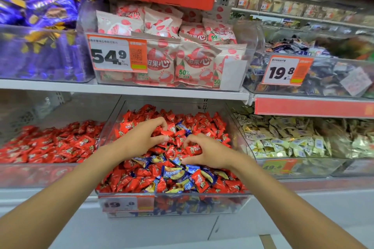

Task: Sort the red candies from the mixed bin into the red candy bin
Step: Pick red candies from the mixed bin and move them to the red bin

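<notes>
The left forearm (60,198) and right forearm (283,198) rise from the bottom corners and meet over the mixed bin (174,204) at lower centre. Its red candies (202,121) lie heaped under both hands, with blue candies (174,173) scattered among them, mostly toward the front. The left hand (141,137) has its fingers curled, pinching red wrappers near the middle of the heap. The right hand (206,153), just beside it, curls round another red piece. The red candy bin (30,174) sits directly left of the mixed bin, touching its wall. The left hand is nearer, so the carry likely runs leftward across that shared wall.
</notes>
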Demonstrator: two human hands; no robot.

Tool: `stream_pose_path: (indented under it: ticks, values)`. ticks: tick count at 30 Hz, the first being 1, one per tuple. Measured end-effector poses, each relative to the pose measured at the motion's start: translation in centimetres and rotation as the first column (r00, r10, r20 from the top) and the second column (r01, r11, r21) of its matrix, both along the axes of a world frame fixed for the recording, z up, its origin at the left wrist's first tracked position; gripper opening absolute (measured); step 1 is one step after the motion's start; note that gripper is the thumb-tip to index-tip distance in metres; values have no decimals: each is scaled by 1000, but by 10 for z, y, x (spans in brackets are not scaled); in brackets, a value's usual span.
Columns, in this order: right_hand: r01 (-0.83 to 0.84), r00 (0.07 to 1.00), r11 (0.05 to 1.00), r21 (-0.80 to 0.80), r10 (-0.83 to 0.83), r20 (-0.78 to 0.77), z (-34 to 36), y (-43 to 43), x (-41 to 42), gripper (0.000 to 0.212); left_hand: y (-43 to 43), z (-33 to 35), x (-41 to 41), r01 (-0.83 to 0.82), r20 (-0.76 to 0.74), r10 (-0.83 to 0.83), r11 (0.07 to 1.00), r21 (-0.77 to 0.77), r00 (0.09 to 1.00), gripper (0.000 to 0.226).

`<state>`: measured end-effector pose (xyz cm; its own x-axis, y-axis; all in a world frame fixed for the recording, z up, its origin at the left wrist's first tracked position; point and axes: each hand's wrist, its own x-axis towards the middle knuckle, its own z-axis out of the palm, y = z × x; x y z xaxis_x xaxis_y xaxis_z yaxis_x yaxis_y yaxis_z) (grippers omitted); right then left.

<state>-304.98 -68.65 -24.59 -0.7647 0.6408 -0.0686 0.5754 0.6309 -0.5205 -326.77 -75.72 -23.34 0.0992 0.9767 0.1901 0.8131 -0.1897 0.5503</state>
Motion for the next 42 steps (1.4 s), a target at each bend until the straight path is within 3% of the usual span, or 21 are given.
stream_pose_path:
  ticks: [5,9,19,26,31,34,38,40,42]
  values:
    - [-3,983,995,-95,-15,-185,1,0,0,21,-1,-1,-2,-23,0,23,999,38,1000,23]
    - [61,956,996,-69,-78,-282,11,5,8,15,-4,0,-4,-25,-2,25,1000,15,1000,22]
    - [183,917,983,16,-165,-365,19,-13,8,17,-26,16,-3,-43,40,39,995,93,998,21]
    - [104,900,992,66,-66,-431,46,-53,-43,14,-78,31,-44,-124,118,101,971,206,988,19]
    - [-43,892,992,115,90,-444,69,-83,-122,18,-114,32,-129,-290,75,281,931,221,957,18]
    - [-134,900,975,180,195,-391,67,-88,-184,21,-124,18,-198,-438,15,442,881,177,897,18]
    - [-167,924,958,233,234,-303,54,-78,-264,21,-124,-4,-268,-582,72,577,807,99,813,19]
    - [-222,956,955,196,253,-150,45,-69,-293,42,-125,-15,-285,-582,77,581,813,-13,810,28]
    - [-287,956,945,157,274,101,38,-61,-304,65,-130,-21,-288,-555,37,565,819,-142,824,50]
